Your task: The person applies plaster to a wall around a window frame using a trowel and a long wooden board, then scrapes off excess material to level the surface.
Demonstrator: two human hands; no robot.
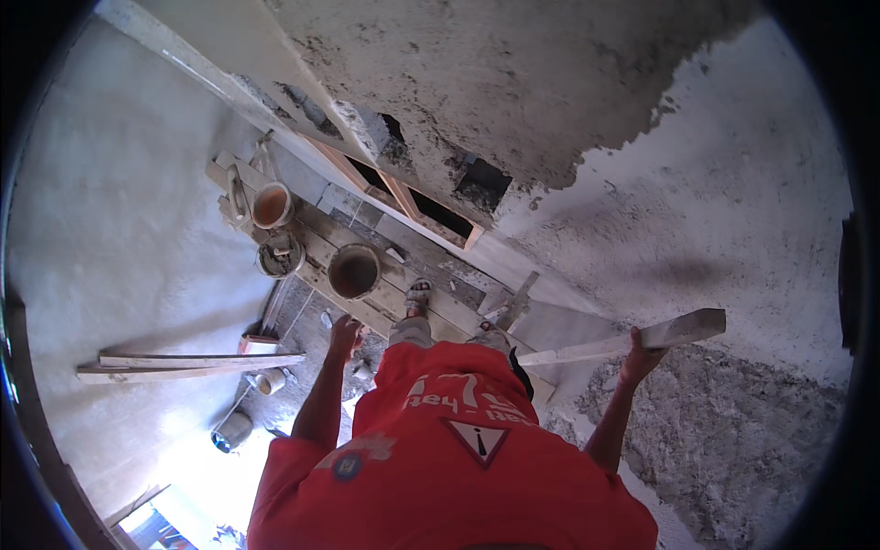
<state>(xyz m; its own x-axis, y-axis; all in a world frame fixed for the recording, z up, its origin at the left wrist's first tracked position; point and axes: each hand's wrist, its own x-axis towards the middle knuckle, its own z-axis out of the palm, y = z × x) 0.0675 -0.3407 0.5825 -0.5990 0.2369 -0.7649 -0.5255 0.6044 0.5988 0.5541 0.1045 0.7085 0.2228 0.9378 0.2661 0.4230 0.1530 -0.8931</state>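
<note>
My right hand (pixel 640 359), out to the right, is closed around a long, pale straight board (pixel 674 332). One end of the board points toward the wall on the right; the other runs back toward my legs. My left hand (pixel 346 338) hangs on the left with its fingers loosely bent and apart, and nothing shows in it. Nearest to that hand is a dark round bucket (pixel 354 271) on the plank scaffold (pixel 316 234) where I stand.
Farther along the planks are a bucket with reddish contents (pixel 271 206) and a bucket of mortar (pixel 280 255). The wall ahead carries darker wet plaster (pixel 513 82), a square hole (pixel 483 183) and a wooden frame (pixel 403 197). Long timbers (pixel 192 367) lean at left; a bucket (pixel 232 431) stands below.
</note>
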